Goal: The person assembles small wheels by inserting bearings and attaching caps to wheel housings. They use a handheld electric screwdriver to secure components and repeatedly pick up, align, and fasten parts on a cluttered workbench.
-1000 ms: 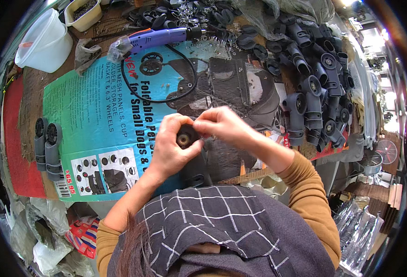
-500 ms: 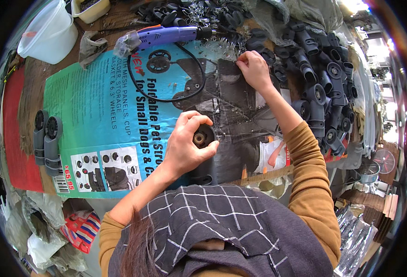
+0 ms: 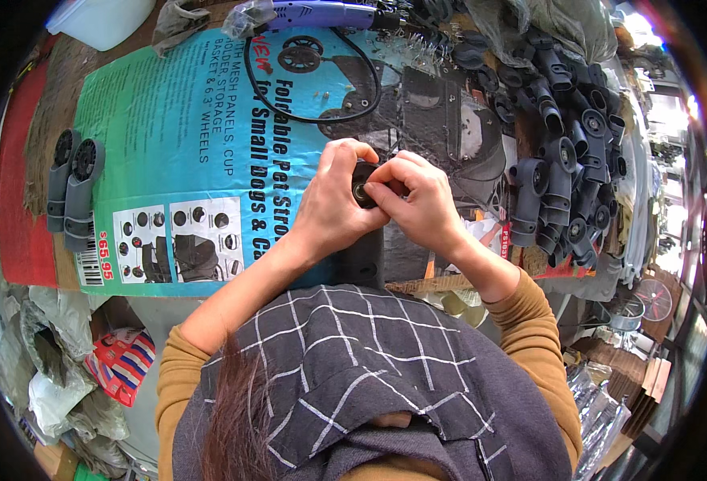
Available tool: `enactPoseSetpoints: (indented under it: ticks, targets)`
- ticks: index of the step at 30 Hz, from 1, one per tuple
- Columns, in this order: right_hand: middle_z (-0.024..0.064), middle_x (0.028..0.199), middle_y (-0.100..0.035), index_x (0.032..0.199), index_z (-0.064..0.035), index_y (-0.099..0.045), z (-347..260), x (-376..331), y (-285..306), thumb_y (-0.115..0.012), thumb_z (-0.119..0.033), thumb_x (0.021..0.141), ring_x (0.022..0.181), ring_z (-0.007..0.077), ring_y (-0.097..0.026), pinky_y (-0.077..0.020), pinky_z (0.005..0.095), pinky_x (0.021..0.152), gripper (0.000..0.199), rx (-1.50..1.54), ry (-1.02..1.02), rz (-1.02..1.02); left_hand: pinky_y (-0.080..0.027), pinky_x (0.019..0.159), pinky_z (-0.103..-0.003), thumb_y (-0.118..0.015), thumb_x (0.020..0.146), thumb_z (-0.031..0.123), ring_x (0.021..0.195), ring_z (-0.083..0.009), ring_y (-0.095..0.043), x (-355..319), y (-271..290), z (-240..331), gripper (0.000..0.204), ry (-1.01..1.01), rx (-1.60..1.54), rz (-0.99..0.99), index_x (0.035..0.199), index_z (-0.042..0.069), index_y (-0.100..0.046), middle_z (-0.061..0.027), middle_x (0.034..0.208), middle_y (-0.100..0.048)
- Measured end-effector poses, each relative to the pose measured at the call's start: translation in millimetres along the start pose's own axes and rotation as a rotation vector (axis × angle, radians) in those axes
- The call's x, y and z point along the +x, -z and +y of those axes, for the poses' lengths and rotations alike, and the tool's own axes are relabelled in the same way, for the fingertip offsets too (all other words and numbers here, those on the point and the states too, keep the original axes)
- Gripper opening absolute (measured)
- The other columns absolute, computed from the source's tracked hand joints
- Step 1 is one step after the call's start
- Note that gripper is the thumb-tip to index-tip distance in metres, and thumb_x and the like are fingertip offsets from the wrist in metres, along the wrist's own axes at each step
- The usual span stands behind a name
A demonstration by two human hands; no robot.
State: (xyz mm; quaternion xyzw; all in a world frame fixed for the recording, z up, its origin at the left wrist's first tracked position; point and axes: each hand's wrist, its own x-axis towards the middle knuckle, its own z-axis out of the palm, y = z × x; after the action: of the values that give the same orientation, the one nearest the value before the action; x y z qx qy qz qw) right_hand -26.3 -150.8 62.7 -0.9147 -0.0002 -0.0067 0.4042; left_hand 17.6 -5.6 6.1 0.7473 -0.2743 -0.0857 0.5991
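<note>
Two grey wheel parts (image 3: 74, 188) lie at the table's (image 3: 29, 136) left edge, out of the way. At centre, the left hand (image 3: 333, 204) wraps around a small black wheel (image 3: 363, 187), steadying it while the right hand's (image 3: 417, 200) fingertips press its hub. A heap of grey parts (image 3: 561, 172) waits within reach, right.

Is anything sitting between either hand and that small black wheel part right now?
No. The left hand wraps the black wheel part directly, and the right hand presses its fingertips on its face; nothing visible lies between.
</note>
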Motion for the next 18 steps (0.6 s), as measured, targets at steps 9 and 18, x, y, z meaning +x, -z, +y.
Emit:
enactPoseSetpoints:
  ticks: [9, 18]
  targets:
    - [0.0086, 0.070, -0.059, 0.078, -0.0029, -0.068, -2, 2, 5, -0.070, -0.010, 0.076, 0.069, 0.0248, -0.059, -0.0468, 0.0350, 0.063, 0.008, -0.005, 0.029, 0.060, -0.049, 0.081, -0.041, -0.077, 0.064, 0.018, 0.099, -0.0343, -0.054, 0, 0, 0, 0.056, 0.007, 0.020, -0.001, 0.109, 0.006, -0.047, -0.0161, 0.107, -0.050]
    - [0.0101, 0.096, -0.067, 0.098, -0.0036, -0.070, 78, 108, 35, -0.064, -0.014, 0.085, 0.087, 0.0250, -0.066, -0.0502, 0.0320, 0.078, 0.018, -0.306, 0.211, 0.292, -0.046, 0.088, -0.041, -0.080, 0.066, 0.022, 0.104, -0.0333, -0.052, 1, 3, 2, 0.056, -0.035, 0.022, -0.007, 0.108, 0.004, -0.048, -0.0160, 0.108, -0.052]
